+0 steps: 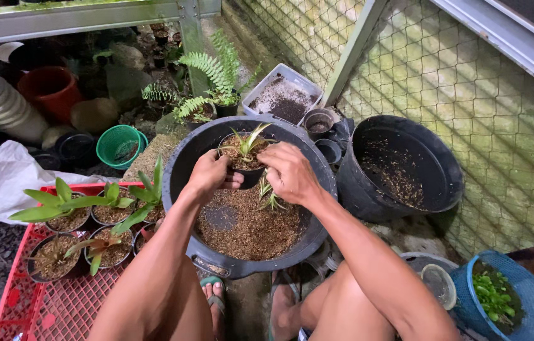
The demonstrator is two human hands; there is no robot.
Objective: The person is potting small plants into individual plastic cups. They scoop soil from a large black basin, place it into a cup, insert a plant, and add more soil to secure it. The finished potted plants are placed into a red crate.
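Left hand (209, 175) wraps the near-left side of a small black pot (246, 165), fingers curled round its wall, holding it. Right hand (290, 173) rests on the pot's right rim, fingers bent down onto the soil surface, touching both pot and filling. Pot holds brown potting mix and a small seedling (247, 140) with narrow green-and-pale leaves, roughly upright. Pot is held tilted slightly over the far half of a large black basin (182, 165), just inside its far rim.

Basin sits on the floor between the person's knees, bottom covered with loose brown potting mix (248, 227). A second tiny seedling (270, 197) lies in the mix just under the right hand.

Left of the basin: red mesh tray (59, 303) carrying potted seedlings (65, 211) in black pots, packed at its far-right corner, leaves broad and green. White plastic bag (2, 180) beyond the tray's far-left edge. Green basket pot (118, 146) further back.

Right of the basin, touching or nearly so: empty large black tub (403, 165) with mix scraps inside. Behind the basin: grey tray of soil (283, 98), ferns (213, 72), two small empty black pots (320, 123). Near right corner of view: blue basket (500, 297) with small green plants. Wire mesh fence (456, 69) along the right.
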